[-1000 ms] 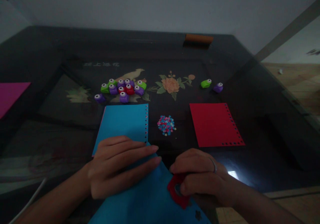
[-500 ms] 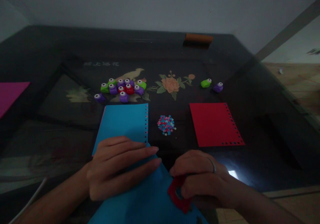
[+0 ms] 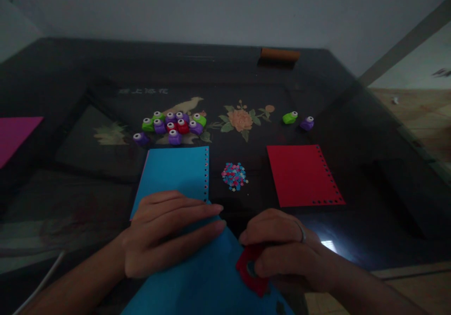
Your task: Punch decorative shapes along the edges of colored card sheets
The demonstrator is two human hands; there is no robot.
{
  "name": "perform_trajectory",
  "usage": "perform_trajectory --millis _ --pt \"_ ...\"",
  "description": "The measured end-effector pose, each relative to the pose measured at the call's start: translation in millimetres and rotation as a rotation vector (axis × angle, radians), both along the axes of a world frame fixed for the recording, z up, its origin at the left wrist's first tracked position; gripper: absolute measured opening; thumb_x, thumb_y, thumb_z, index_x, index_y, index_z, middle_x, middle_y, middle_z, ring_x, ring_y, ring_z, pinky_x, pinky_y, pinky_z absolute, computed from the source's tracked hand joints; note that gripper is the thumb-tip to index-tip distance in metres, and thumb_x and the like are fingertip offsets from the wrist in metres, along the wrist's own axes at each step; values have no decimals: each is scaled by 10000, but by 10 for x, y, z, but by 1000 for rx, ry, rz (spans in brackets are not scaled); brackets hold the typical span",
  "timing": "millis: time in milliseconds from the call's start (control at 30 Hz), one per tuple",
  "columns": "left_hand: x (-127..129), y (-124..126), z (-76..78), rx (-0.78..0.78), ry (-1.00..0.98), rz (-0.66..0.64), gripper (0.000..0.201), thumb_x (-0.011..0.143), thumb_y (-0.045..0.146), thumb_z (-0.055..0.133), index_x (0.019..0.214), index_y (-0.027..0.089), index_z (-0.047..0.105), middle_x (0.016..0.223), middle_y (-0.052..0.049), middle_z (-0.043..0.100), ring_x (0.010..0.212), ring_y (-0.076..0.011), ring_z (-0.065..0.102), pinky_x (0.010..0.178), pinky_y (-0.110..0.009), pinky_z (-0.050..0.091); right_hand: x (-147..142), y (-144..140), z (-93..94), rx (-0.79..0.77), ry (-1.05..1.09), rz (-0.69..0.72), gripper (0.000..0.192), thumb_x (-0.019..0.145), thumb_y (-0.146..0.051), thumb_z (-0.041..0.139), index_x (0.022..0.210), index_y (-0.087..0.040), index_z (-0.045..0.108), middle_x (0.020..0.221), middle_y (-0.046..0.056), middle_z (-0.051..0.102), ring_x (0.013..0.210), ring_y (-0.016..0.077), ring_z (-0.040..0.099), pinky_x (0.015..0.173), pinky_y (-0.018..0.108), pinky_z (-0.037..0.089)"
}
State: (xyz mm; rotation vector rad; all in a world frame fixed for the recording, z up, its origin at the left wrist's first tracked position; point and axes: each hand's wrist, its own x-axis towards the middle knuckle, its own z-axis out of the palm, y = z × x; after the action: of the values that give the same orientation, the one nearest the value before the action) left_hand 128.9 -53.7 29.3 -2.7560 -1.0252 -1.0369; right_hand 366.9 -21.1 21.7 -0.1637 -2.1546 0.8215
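In the head view my right hand (image 3: 282, 249) is closed around a red craft punch (image 3: 252, 270), which sits on the right edge of a blue paper sheet (image 3: 197, 282). Dark cut-outs show in that edge beside the punch. My left hand (image 3: 169, 235) lies over the same sheet near its far corner, fingers stretched out side by side and pressed on the paper; its thumb is hidden. Beyond that hand lies a second blue sheet (image 3: 172, 169) with a row of holes down its right side. A pile of small colored paper cut-outs (image 3: 234, 175) is between the sheets.
A red sheet (image 3: 303, 174) with punched edges lies at right. Several green, purple and red punches (image 3: 174, 137) cluster behind the blue paper. A green punch (image 3: 290, 117) and a purple punch (image 3: 307, 123) stand apart. A pink sheet (image 3: 16, 134) and brown roll (image 3: 280, 55) lie farther out.
Almost nothing differs. My right hand and the red punch have shifted very slightly on the blue sheet's edge; my left hand stays in place.
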Motion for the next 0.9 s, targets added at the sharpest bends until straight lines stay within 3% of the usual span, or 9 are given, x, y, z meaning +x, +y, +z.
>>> perform_trajectory --millis 200,367,700,900 --pt "11 39 2 -85 1 32 282 947 257 401 1142 292 602 901 16 737 720 -137 692 628 -241 569 -14 -25 -50 -2 45 -34 75 918 -181 462 940 -130 512 959 91 587 924 127 580 793 253 536" --pt "-16 43 11 -64 4 -7 303 944 245 409 1195 303 568 960 14 731 742 -140 693 658 -250 571 -17 -29 -72 -33 65 -33 75 912 -173 468 951 -127 512 963 98 584 948 134 574 806 264 528" --pt "-1 11 -8 0 -53 25 188 909 184 498 1043 208 628 980 -10 723 793 -126 682 642 -217 559 -1 7 -102 -3 93 -103 120 916 -181 422 950 -149 533 958 102 606 899 138 605 738 276 536" --pt "-30 -15 -50 21 -17 53 225 935 215 442 1068 250 620 959 1 727 768 -137 687 641 -252 575 38 12 -53 9 8 -137 123 928 -182 408 965 -154 521 977 107 602 913 147 616 740 289 545"
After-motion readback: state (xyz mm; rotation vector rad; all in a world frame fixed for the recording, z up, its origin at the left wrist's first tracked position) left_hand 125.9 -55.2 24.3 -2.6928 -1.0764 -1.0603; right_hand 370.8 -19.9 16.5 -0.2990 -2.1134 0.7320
